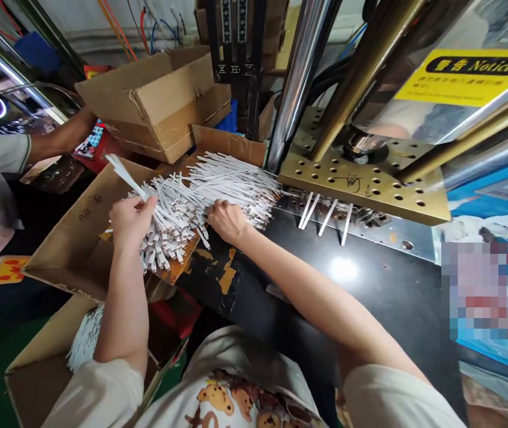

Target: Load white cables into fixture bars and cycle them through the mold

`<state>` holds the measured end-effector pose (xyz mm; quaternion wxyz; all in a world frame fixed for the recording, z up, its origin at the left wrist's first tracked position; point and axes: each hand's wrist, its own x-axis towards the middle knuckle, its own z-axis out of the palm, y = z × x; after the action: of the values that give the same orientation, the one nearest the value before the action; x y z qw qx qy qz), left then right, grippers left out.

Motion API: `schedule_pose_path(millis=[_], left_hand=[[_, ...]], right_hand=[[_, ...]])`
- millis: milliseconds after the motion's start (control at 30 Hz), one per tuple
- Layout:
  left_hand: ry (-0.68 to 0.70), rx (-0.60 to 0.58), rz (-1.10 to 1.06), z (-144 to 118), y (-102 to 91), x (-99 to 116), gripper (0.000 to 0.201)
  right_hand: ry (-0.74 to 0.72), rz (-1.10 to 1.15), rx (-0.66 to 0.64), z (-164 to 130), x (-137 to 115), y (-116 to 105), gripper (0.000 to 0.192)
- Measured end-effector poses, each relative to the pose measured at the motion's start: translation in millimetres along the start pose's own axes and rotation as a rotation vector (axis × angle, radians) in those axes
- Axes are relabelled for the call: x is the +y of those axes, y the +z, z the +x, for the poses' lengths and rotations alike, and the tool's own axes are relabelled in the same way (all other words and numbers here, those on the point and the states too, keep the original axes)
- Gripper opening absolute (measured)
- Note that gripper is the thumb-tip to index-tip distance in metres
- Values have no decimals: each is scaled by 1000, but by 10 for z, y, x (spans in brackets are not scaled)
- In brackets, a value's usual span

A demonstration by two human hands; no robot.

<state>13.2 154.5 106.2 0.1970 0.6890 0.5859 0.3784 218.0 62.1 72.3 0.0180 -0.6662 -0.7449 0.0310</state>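
Nearest: a lower cardboard box [35, 380] by the person's knee, w/ a white bundle of strips poking out of it. Above that, an open flat box [71, 232] tilted toward the person, prob. so the strips slide into easy reach.

Left hand [131, 217] is closed around a fistful of white strips [122, 169]; their free ends stick up and to the left, so it looks like a counted bunch kept apart from the rest. Right hand [227, 221] lies knuckles-up on the strip pile [209, 190], fingers curled down into it, pressing or raking; can't tell if it actually pinches any.

Strips: thin, flat, white, all approx. same length, w/ small brownish tips at the near ends. They lie roughly parallel, fanned across the box edge and the black table [369, 285].

Further right, four loose strips [325, 217] sit under the brass perforated plate [360, 184] of a press, ends pointing out toward the person.

Far left, another person's arm [57, 139] reaches by a big carton [160, 101].
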Motion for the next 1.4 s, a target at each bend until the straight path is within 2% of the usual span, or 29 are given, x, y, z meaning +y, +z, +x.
schedule_pose_path(millis=[67,133,233,267,300,333,400,467,500,567,667,733,800,900,1000,1100,1167,1233,1300,1400], left_hand=[[48,-61,298,99,13,-90,36],[77,-67,458,103,46,-116,33],[160,92,452,-20,111,-15,64],[223,123,436,-83,142,56,67],[312,107,425,-153,185,143,60],[437,30,427,-227,243,242,47],[735,-241,446,-368,410,450,25],[962,-498,465,-475,637,623,23],[1025,-576,476,-508,759,678,22],[1079,-637,492,-533,982,712,20],[1158,-676,492,-501,1205,637,18],[1211,-658,438,-487,1298,610,16],[1233,-615,289,-536,1354,685,15],[1156,-572,-135,-765,1292,1034,9],[919,-556,-663,-1046,1033,1504,7],[564,-676,-977,-1190,772,1770,9],[375,-817,-1007,-1223,703,1727,19],[312,-887,-983,-1276,730,1531,24],[426,-851,-851,-1390,813,1264,18],[784,-825,-577,-1644,929,904,12]], right_hand=[[23,-9,0,-21,-49,-31,34],[72,-36,-12,-194,-12,-92,34],[125,-108,-81,-684,202,-168,32],[133,-132,-106,-896,303,-172,32],[143,-152,-122,-1124,411,-163,33],[166,-170,-120,-1365,522,-139,35],[244,-201,-49,-1860,731,-54,34],[318,-201,83,-2333,889,61,29],[363,-183,161,-2545,934,121,26],[458,-108,323,-2901,930,226,20],[571,71,555,-3217,707,327,13],[592,240,653,-3272,493,365,10],[573,434,690,-3230,312,404,11],[483,602,668,-3110,163,478,11],[421,543,624,-3048,114,527,9],[399,440,575,-3051,91,521,9],[378,388,549,-3050,78,507,10],[347,377,547,-3022,73,509,13],[321,389,568,-2963,77,527,14],[288,385,595,-2848,91,559,14]])
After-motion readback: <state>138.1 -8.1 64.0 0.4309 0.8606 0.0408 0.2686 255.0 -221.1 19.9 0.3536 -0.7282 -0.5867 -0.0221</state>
